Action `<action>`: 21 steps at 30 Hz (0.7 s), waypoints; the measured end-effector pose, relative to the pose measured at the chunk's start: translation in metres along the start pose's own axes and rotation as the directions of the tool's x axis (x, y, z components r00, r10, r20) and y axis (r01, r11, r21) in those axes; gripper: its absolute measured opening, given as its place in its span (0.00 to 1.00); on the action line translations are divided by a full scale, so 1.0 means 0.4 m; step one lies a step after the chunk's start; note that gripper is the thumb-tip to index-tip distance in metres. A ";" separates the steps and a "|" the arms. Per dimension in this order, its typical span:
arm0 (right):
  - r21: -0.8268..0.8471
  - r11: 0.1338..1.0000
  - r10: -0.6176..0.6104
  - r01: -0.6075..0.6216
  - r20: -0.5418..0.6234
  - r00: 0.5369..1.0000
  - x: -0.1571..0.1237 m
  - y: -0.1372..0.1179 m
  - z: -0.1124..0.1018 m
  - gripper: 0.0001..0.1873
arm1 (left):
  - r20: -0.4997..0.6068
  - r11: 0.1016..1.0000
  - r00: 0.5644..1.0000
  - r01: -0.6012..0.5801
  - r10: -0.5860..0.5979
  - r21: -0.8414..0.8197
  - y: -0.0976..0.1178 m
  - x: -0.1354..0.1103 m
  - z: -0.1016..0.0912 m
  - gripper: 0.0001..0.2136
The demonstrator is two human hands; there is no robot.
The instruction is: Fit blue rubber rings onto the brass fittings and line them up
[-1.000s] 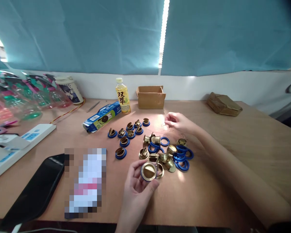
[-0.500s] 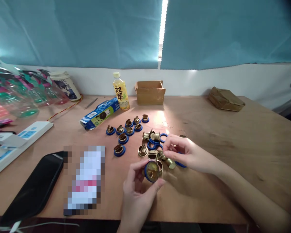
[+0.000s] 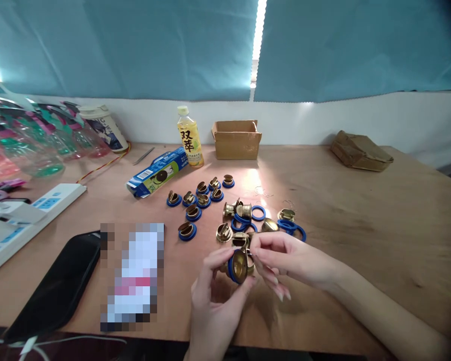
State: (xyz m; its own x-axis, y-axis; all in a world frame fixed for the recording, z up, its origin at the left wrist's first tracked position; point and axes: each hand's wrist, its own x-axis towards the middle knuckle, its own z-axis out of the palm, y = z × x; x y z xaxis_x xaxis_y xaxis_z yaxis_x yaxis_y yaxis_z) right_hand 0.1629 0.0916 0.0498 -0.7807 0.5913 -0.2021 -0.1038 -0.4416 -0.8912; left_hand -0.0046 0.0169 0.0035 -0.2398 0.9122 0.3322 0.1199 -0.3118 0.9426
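Nearest, low in the centre, the left hand [image 3: 214, 296] pinches a brass fitting [image 3: 240, 263] wearing a blue ring [image 3: 231, 269] between thumb and fingers. The right hand [image 3: 289, 260], just right of it, closes thumb and forefinger on the fitting's top edge, perhaps around something too fine to see. Above lie a loose pile of brass parts [image 3: 244, 220], then ringed fittings [image 3: 193, 212], and farthest a yellow bottle [image 3: 190, 138] and cardboard box [image 3: 236, 140].

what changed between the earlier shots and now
The right hand came back from the far side of the table to the left hand and now pinches at the top edge of the blue-ringed brass piece. The left hand kept hold of that piece, turning it more edge-on. The loose pile, the ringed pieces, bottle and box stayed put.
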 end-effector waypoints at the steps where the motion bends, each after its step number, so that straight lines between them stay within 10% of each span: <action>1: -0.003 1.000 0.007 -0.007 -0.008 1.000 0.004 0.003 0.003 0.20 | 0.007 1.000 1.000 -0.023 0.023 0.015 -0.006 0.000 -0.001 0.19; 21: -0.081 0.995 0.055 -0.063 -0.096 0.994 0.015 0.014 0.004 0.18 | 0.026 0.983 0.994 -0.111 0.108 0.144 -0.014 -0.005 -0.007 0.20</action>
State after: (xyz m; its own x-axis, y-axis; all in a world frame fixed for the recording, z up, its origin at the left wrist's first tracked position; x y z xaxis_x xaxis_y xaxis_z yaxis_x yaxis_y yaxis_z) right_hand 0.1566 0.0916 0.0444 -0.7227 0.6279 -0.2888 -0.0042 -0.4218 -0.9067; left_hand -0.0075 0.0160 -0.0023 -0.2003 0.8798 0.4312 0.2827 -0.3695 0.8852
